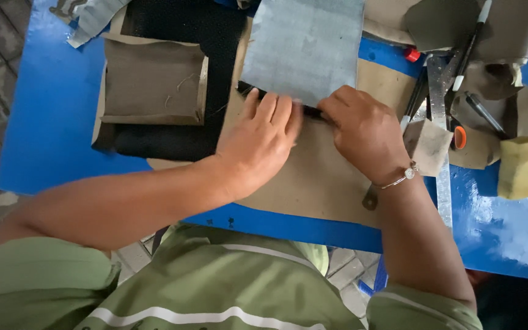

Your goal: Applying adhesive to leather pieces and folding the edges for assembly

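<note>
A grey textured square piece (304, 46) lies on a tan sheet of material (319, 183) on a blue table (50, 122). My left hand (261, 143) lies flat with fingers pressing on a narrow black strip (249, 90) along the grey piece's near edge. My right hand (365, 131), with a bracelet on the wrist, pinches or presses the same edge from the right side, fingers curled.
A folded olive-brown piece (151, 82) rests on black perforated material (197, 30) at the left. At the right lie a metal ruler (442, 183), pens (469, 46), a red cap (412, 55), brown scraps and a yellow sponge block (519, 166). The table's near edge is by my body.
</note>
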